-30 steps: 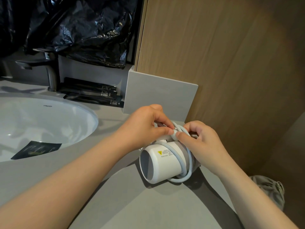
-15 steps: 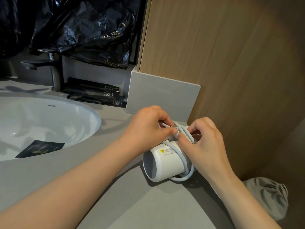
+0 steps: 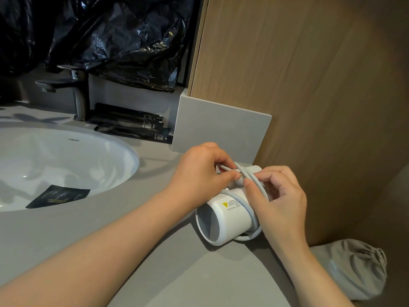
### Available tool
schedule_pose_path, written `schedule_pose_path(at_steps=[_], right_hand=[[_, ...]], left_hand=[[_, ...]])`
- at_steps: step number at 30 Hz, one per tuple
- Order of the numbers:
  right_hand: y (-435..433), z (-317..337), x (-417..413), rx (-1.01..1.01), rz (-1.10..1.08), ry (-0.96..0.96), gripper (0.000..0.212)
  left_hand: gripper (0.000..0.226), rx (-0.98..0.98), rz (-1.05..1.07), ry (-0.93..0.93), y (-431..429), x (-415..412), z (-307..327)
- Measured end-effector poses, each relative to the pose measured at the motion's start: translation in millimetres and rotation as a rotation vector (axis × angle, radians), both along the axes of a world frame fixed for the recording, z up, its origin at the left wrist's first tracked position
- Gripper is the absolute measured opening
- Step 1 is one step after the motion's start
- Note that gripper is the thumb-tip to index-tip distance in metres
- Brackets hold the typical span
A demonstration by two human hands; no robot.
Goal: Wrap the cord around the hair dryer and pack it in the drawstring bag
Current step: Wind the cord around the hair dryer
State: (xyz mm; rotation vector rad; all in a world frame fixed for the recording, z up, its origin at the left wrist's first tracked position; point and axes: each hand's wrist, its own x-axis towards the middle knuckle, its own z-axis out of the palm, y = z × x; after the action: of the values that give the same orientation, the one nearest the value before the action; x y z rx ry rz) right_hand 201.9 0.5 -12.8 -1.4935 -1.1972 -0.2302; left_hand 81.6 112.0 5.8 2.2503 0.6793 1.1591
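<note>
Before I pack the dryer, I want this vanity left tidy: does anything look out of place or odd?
One black sachet lies inside the sink basin, apart from the other sachets stacked beside the faucet. Crumpled black plastic hangs over the wall above them, which also looks unusual.

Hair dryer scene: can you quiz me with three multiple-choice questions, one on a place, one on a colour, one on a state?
1. Where is the drawstring bag?
A) far left
B) lower right, by the wooden panel
C) top centre

2. What colour is the cord?
A) black
B) red
C) white

3. How is the hair dryer?
A) lying on the counter, cord looped round it
B) inside the bag
C) held up in the air

1 B: the grey bag sits at the lower right.
2 C: it matches the white dryer.
3 A: its barrel rests on the counter, loops round it.
</note>
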Motion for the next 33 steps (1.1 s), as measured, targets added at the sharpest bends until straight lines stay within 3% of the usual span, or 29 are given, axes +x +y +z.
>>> schedule_pose_path(at_steps=[4, 8, 18, 24, 26, 33], right_hand=[[-4.7, -2.5, -0.8, -0.028, 0.029, 0.017, 0.013], [-4.4, -4.7, 0.4, -0.015, 0.0, 0.037, 0.01], [-1.4, -4.1, -6.6, 0.052, 0.061, 0.164, 0.014], [-2.5, -7.7, 4.4, 0.035, 0.118, 0.162, 0.005], [-3.6, -8.8, 13.4, 0.051, 0.125, 0.159, 0.01], [1.1, 4.3, 33.8, -0.203, 0.182, 0.154, 0.021]], left_hand=[[0.016, -0.1, -0.144, 0.052, 9.5, -15.8, 6.2], [0.01, -0.224, -0.188, -0.055, 12.9, -23.0, 9.7], [0.012, 0.053, -0.142, -0.004, 5.2, -2.2, -1.6], [0.008, -0.065, -0.145, -0.016, 16.3, -9.4, 3.3], [0.009, -0.105, -0.154, -0.013, 17.9, -12.1, 4.5], [0.009, -0.24, -0.257, 0.054, 29.4, -22.7, 4.9]])
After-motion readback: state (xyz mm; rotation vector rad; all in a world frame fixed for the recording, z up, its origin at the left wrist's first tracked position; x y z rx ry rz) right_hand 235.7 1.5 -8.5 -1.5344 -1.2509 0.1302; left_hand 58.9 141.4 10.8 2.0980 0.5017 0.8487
